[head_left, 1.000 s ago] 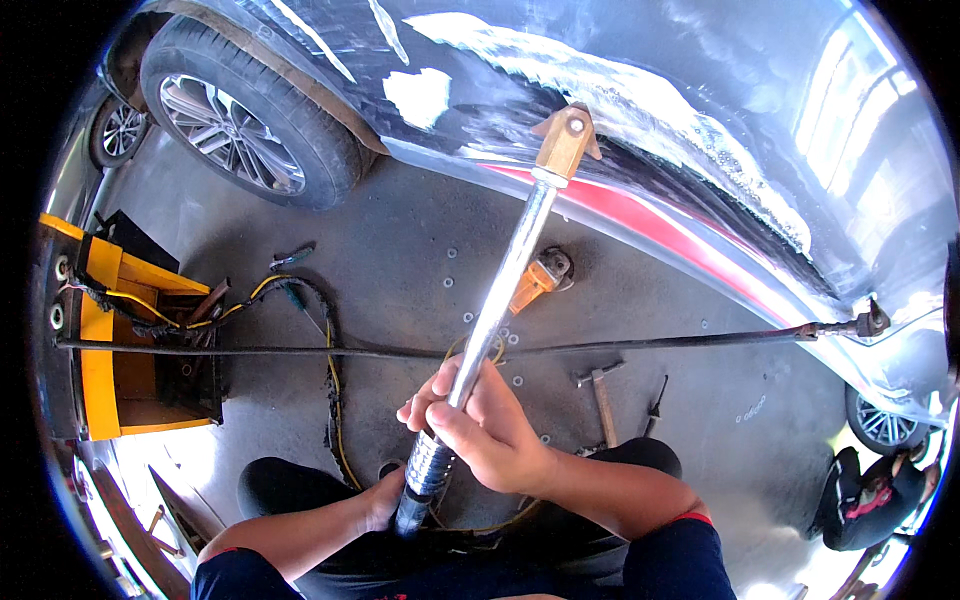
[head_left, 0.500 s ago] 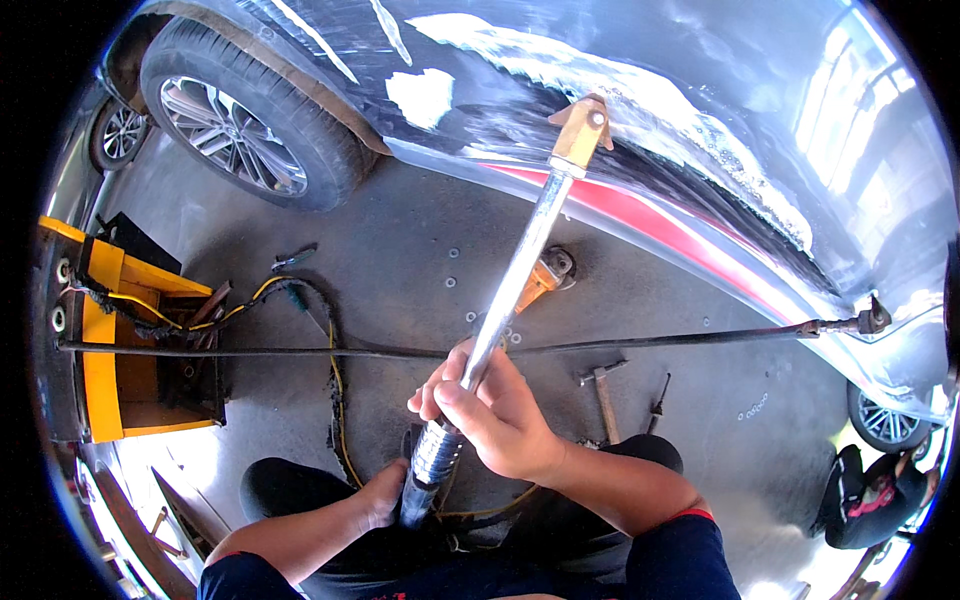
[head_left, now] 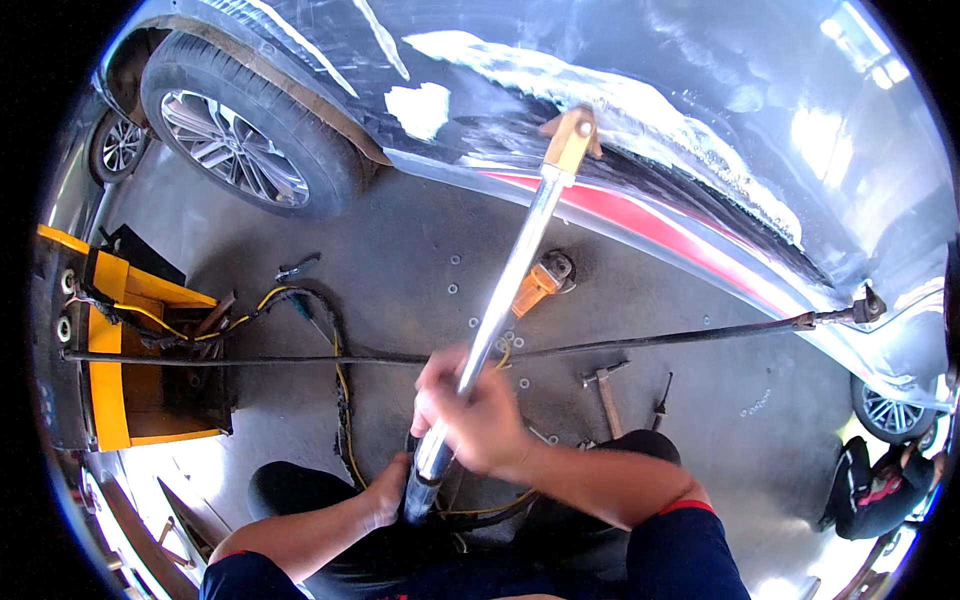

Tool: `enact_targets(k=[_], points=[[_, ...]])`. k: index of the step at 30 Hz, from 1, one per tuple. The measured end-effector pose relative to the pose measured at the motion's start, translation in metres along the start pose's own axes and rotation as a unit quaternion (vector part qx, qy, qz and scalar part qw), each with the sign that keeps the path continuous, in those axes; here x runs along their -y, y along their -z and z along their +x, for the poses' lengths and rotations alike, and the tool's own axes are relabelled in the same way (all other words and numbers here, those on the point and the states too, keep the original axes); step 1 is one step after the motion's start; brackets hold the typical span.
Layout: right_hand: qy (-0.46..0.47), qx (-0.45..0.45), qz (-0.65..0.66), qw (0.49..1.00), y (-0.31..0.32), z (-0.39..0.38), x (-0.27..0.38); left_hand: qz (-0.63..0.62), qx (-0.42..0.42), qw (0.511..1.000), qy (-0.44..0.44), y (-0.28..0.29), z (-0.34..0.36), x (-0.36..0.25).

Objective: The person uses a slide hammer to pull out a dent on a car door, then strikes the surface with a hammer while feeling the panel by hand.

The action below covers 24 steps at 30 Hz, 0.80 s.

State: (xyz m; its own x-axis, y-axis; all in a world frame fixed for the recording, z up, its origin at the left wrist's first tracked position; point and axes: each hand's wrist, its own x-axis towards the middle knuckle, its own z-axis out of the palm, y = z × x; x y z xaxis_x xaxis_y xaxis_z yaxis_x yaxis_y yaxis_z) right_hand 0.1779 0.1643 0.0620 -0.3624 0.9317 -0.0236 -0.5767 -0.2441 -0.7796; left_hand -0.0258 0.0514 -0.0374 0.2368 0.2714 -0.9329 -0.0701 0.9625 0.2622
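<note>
A dent puller [head_left: 514, 268] with a long chrome rod slants up from my lap to the car door panel [head_left: 650, 110]. Its brass-coloured head [head_left: 570, 145] rests against the scraped panel, between white filler patches and a red strip. My right hand [head_left: 470, 410] is wrapped round the lower part of the rod and blurred by motion. Lower down, my left hand [head_left: 388, 490] grips the dark handle end [head_left: 420, 498]; its fingertips are partly hidden behind the tool.
A long black bar [head_left: 650, 342] crosses in front of me, from a yellow-and-black cart [head_left: 110, 385] to a clamp [head_left: 868, 304] on the car. On the floor lie an orange angle grinder [head_left: 540, 285], a hammer [head_left: 608, 398], a cable [head_left: 342, 400] and several washers. A person [head_left: 880, 490] crouches at far right.
My right hand has shifted slightly down and left along the rod, now blurred, and covers more of the ribbed dark sleeve. My left hand stays at the handle. The whole view has shifted slightly.
</note>
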Motion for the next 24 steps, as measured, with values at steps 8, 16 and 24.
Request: enact_targets(k=[8, 16, 24], points=[[0.036, 0.005, -0.077, 0.996, 0.004, 0.0, 0.002, -0.065, -0.043, 0.996, -0.039, -0.007, 0.002, -0.008], [0.054, 0.035, -0.043, 0.997, -0.001, -0.013, 0.015, 0.086, 0.135, 0.986, 0.047, 0.008, -0.01, 0.003], [0.015, 0.029, 0.009, 0.999, 0.002, -0.014, 0.02, 0.067, 0.124, 0.989, 0.036, -0.006, -0.006, 0.007]])
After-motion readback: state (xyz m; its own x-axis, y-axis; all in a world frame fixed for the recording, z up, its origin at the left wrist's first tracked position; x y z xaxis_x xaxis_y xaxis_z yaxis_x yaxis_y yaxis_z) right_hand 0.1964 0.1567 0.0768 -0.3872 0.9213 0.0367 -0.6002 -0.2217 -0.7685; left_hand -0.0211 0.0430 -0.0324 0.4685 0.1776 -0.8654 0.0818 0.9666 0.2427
